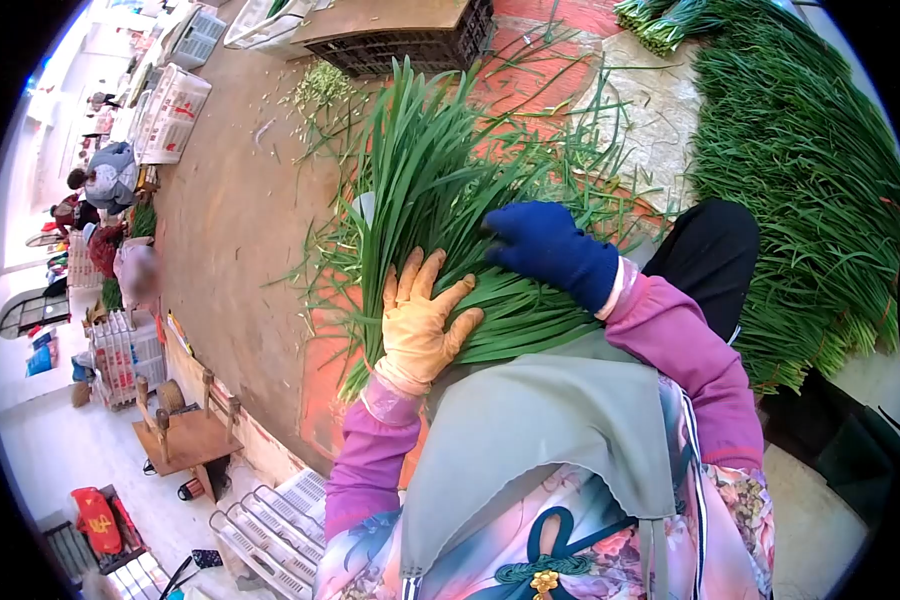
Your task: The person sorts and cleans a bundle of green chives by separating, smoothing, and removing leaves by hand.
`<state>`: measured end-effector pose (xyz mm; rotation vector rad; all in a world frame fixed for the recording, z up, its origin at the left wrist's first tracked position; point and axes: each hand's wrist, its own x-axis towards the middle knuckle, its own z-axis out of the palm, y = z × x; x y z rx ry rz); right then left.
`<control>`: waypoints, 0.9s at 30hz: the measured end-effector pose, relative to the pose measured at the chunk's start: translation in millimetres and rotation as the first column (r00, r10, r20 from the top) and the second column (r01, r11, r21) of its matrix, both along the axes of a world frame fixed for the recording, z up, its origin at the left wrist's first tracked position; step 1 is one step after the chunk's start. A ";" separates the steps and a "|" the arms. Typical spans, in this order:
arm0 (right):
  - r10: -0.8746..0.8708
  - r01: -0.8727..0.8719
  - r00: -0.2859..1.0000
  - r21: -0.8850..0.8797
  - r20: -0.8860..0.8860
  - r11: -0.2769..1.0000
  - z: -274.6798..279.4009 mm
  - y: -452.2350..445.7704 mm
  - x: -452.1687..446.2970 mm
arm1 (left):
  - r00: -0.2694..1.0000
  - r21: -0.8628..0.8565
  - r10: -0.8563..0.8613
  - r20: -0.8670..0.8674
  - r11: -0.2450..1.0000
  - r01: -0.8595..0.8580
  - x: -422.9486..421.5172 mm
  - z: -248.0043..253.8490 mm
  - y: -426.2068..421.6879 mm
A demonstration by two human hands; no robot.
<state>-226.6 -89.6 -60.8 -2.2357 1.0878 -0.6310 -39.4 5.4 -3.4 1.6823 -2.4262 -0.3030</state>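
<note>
A large bundle of garlic chives (425, 170), long flat green leaves, lies in front of me and across my lap. My left hand (422, 325), in a yellowish glove, rests on the leaves with its fingers spread. Over the right part of the bundle is my right hand (555, 252), in a navy glove. Its fingers are curled, and whatever may be in them is hidden. A grey apron (550, 420) covers my lap, just below the leaves.
A big heap of chives (790, 170) lies on the right. Loose leaves litter the red mat (335, 415). A dark crate with a board (400, 40) stands ahead. Left are a wooden stool (185, 440), white crates (170, 115) and people (110, 180) farther off.
</note>
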 end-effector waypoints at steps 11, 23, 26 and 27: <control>0.024 -0.025 1.000 0.058 0.010 0.998 -15.0 0.2 20.5 | 1.000 0.004 -0.011 0.011 1.000 0.011 2.1 -2.1 1.0; -0.436 0.356 0.776 0.255 0.455 0.899 2.1 -21.7 -102.4 | 1.000 -0.018 -0.003 -0.006 1.000 0.003 4.7 -6.1 2.1; -0.343 0.301 0.901 0.186 0.266 0.935 4.6 -5.3 -99.1 | 1.000 -0.016 -0.012 0.006 1.000 0.013 3.7 -4.8 1.6; -0.278 0.263 0.950 0.116 0.144 0.958 2.9 -1.5 -97.5 | 1.000 -0.010 -0.013 0.009 1.000 0.013 3.2 -4.2 1.3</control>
